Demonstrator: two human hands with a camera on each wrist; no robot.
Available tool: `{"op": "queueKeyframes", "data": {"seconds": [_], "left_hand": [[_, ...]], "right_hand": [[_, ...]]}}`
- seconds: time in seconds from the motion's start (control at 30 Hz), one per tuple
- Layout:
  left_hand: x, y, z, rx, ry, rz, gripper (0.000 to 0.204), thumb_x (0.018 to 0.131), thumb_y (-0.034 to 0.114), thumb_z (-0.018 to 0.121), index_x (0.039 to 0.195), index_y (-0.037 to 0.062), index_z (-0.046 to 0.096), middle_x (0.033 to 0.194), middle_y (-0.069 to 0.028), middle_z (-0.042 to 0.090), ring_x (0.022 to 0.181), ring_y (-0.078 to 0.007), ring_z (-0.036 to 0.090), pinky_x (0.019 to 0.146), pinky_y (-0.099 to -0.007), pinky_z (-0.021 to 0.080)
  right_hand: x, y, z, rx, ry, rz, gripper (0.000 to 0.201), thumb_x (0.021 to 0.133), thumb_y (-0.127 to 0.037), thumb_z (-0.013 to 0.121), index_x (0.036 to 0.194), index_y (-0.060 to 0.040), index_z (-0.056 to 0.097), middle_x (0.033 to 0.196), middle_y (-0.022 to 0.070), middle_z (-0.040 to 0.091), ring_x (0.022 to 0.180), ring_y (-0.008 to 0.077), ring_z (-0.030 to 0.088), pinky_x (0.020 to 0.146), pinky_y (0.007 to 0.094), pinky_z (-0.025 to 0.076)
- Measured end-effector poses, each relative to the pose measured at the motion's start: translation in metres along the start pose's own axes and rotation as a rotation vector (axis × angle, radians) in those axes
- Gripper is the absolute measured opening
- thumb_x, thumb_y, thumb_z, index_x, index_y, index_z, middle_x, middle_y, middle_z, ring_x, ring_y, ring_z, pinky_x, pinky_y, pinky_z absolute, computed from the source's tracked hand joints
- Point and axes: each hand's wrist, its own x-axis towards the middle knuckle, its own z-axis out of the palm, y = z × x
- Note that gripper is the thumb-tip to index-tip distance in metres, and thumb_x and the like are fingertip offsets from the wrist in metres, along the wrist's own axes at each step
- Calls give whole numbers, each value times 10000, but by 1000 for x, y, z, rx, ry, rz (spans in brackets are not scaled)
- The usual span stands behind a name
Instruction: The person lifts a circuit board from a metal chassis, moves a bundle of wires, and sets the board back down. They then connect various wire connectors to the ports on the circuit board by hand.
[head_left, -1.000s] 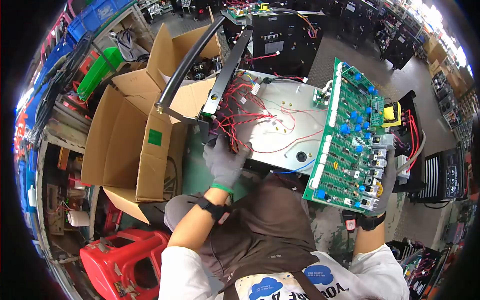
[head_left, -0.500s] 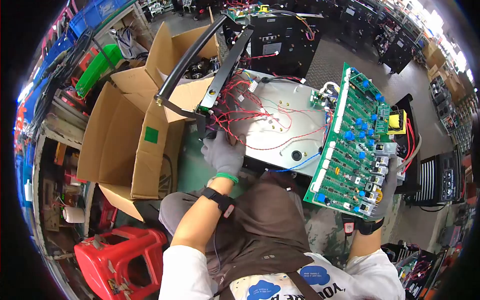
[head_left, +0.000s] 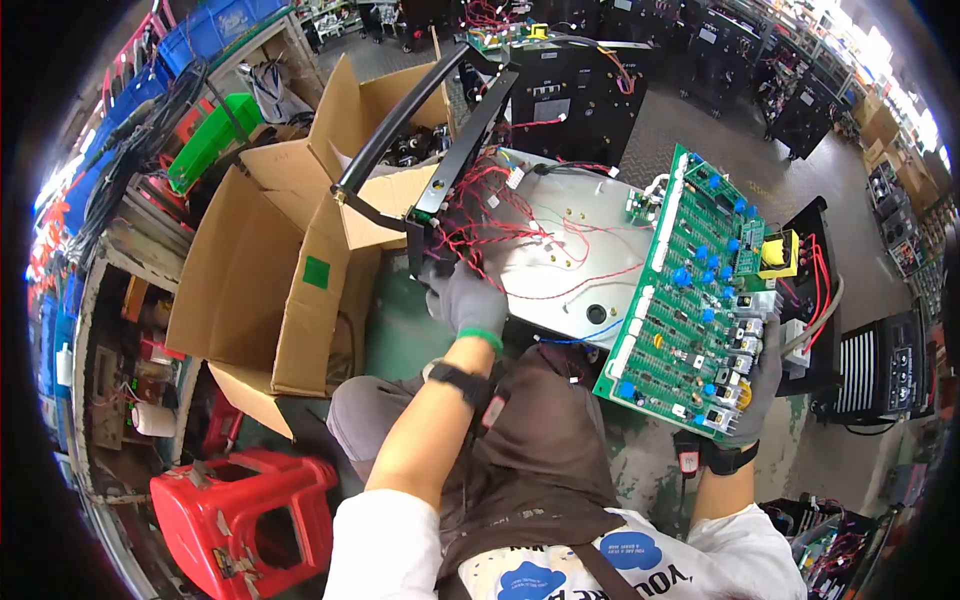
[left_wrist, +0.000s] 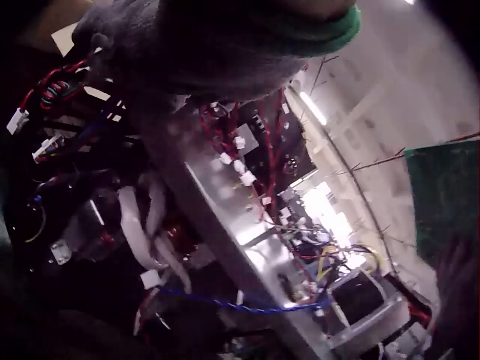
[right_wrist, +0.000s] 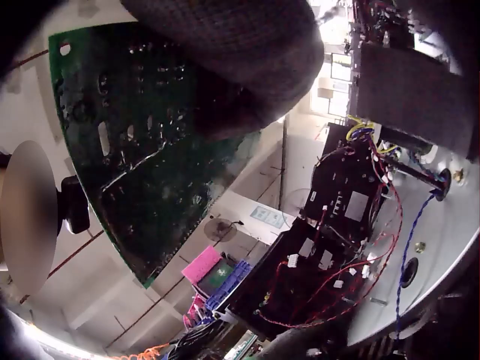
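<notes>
My grey-gloved right hand (head_left: 764, 392) grips a large green circuit board (head_left: 672, 325) at its right edge, by the heat sinks. The board is held tilted, overlapping the right end of a metal chassis (head_left: 540, 281) in the head view. Its soldered underside shows in the right wrist view, below the gloved fingers (right_wrist: 247, 52). My left hand (head_left: 468, 303), also gloved, is at the chassis's near left corner, close to a tangle of red wires (head_left: 470, 235). Its fingertips are hidden there, and I cannot tell what they hold. A black handle (head_left: 400, 122) rises from the chassis's left end.
Left of the chassis stands an open cardboard box (head_left: 318, 330), with a red stool (head_left: 245, 520) nearer me. A blue wire (head_left: 580, 339) hangs at the chassis's near edge. A black panel with a yellow transformer (head_left: 778, 255) stands right of the board. Black cabinets (head_left: 580, 110) stand behind.
The circuit board has come slightly toward me, still in my right hand. My left hand has shifted a little to the right at the chassis corner, its fingers now more bunched and hidden.
</notes>
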Motion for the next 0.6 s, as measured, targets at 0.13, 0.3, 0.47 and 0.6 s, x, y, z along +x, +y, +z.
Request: {"op": "queueKeyframes", "data": {"seconds": [0.13, 0.3, 0.47, 0.6], "left_hand": [[7, -13, -14, -259, -105, 68, 331, 814, 344, 636, 1050, 114, 649, 1165, -207, 564, 1070, -408, 518, 924, -450, 424], [23, -10, -10, -1063, -688, -277, 264, 919, 195, 547, 1127, 35, 572, 981, -123, 652, 836, -229, 643, 627, -419, 561], [36, -5, 8, -1199, -770, -240, 277, 948, 195, 493, 1163, 32, 556, 980, -103, 648, 787, -238, 658, 568, -388, 562], [48, -1, 31, -1334, -885, -228, 238, 931, 210, 559, 1083, 32, 602, 925, -84, 672, 670, -154, 631, 472, -286, 523]], "right_hand": [[5, 0, -13, 46, 9, 39, 425, 963, -367, 487, 1204, -24, 553, 1037, 83, 649, 824, 148, 660, 689, 287, 570], [2, 3, -2, 63, 37, -2, 427, 967, -360, 482, 1223, -23, 535, 1062, 84, 640, 852, 153, 654, 717, 295, 565], [-3, 3, 5, 57, 10, -43, 424, 969, -362, 480, 1229, -30, 525, 1072, 78, 634, 895, 164, 645, 745, 307, 558], [3, 3, -2, 55, 51, 6, 413, 966, -374, 489, 1197, -36, 539, 1043, 71, 637, 870, 158, 644, 743, 314, 557]]}}
